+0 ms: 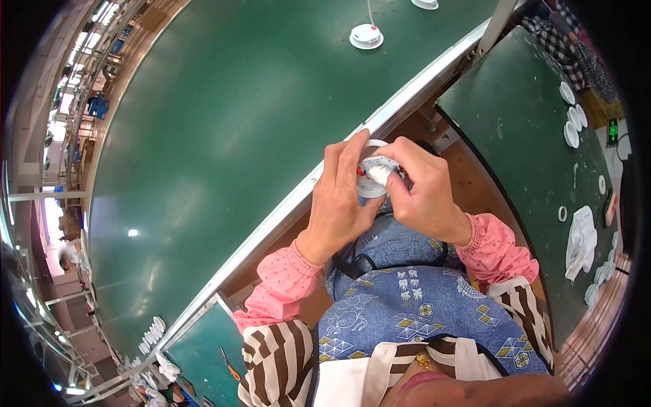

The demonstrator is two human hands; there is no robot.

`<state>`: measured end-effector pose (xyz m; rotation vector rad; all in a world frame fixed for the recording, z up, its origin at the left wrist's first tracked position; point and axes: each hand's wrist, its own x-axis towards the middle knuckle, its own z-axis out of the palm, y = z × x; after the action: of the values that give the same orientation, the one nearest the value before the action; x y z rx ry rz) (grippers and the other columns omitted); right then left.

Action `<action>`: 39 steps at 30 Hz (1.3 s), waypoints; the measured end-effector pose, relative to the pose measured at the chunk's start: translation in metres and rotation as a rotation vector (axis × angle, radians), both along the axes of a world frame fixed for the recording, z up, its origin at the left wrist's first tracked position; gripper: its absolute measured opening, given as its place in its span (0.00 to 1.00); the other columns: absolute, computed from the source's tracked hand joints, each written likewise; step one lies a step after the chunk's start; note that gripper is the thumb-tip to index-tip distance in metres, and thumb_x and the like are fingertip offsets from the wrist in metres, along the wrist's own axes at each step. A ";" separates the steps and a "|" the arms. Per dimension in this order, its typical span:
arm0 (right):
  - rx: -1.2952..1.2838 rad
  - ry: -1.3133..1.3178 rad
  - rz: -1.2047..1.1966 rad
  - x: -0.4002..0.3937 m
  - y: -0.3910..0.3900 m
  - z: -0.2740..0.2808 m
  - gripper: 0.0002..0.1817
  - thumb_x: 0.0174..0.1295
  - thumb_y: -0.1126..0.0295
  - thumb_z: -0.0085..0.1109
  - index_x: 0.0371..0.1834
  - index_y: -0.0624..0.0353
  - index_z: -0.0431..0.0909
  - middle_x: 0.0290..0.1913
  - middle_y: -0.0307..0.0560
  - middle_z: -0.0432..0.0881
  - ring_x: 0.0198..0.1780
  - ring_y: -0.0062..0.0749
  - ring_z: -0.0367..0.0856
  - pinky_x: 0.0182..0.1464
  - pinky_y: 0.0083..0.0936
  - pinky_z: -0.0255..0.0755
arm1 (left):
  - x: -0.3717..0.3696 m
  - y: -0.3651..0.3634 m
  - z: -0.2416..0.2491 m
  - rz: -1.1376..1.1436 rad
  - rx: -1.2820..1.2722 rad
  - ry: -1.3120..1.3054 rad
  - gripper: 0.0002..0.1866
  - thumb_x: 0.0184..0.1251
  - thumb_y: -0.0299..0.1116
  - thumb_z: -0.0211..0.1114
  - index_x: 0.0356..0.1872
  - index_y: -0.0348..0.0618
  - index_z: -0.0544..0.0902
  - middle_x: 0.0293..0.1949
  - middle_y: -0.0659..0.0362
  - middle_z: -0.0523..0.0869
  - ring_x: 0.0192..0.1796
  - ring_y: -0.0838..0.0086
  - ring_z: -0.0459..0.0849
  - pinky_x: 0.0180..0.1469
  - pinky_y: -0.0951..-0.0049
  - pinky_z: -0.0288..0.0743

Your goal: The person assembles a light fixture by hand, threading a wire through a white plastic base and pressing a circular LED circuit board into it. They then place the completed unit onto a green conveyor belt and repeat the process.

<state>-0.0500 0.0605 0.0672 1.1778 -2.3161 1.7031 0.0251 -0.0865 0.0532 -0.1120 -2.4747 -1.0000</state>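
Observation:
Close to the table's edge, in front of my body, both hands are around a white round plastic housing [371,192]. My left hand [341,197] has its fingers wrapped around the housing's left side, the thumb near the lower rim. From the right, my right hand [424,186] pinches at the housing, its thumb and fingers over the face. A small red spot [361,171] shows beside the left fingers. White material [380,174] lies under the right thumb, and I cannot tell whether it is cloth or part of the housing. The right fingers partly cover the inside.
A green table [224,149] with a white edge spans the left. On it stand a white round unit [366,37] with a cord and a row of white discs [153,334]. More discs [571,134] and a white cloth [581,243] lie right. Orange-handled pliers [230,366] lie below.

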 end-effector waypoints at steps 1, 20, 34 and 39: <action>0.004 0.016 -0.006 0.000 0.002 0.000 0.12 0.54 0.84 0.56 0.41 0.65 0.79 0.35 0.54 0.82 0.33 0.51 0.84 0.34 0.38 0.77 | -0.002 0.002 0.000 -0.001 0.001 -0.001 0.47 0.46 0.21 0.77 0.73 0.40 0.66 0.56 0.44 0.75 0.50 0.48 0.85 0.45 0.58 0.85; -0.080 -0.060 0.050 -0.010 0.031 -0.020 0.10 0.53 0.83 0.57 0.39 0.63 0.77 0.35 0.53 0.82 0.32 0.53 0.83 0.32 0.41 0.75 | -0.004 0.012 -0.001 -0.125 0.275 -0.277 0.48 0.44 0.19 0.75 0.74 0.39 0.68 0.59 0.50 0.72 0.60 0.59 0.78 0.60 0.66 0.77; -0.019 0.086 0.019 -0.004 0.037 -0.018 0.10 0.51 0.83 0.57 0.37 0.62 0.76 0.37 0.51 0.82 0.34 0.51 0.83 0.32 0.43 0.73 | 0.004 0.029 -0.014 -0.165 0.462 -0.118 0.48 0.52 0.14 0.72 0.77 0.35 0.59 0.65 0.48 0.71 0.63 0.60 0.80 0.60 0.65 0.81; -0.057 0.086 0.115 -0.004 0.044 -0.020 0.12 0.50 0.84 0.57 0.38 0.62 0.76 0.37 0.52 0.81 0.35 0.52 0.83 0.33 0.43 0.73 | 0.015 0.016 -0.007 -0.212 0.908 -0.293 0.38 0.63 0.13 0.67 0.74 0.32 0.63 0.61 0.48 0.78 0.61 0.64 0.83 0.63 0.67 0.79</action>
<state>-0.0541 0.1042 0.0475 1.3688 -2.1749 1.7048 0.0400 -0.0703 0.0458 0.0761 -2.0139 -2.2519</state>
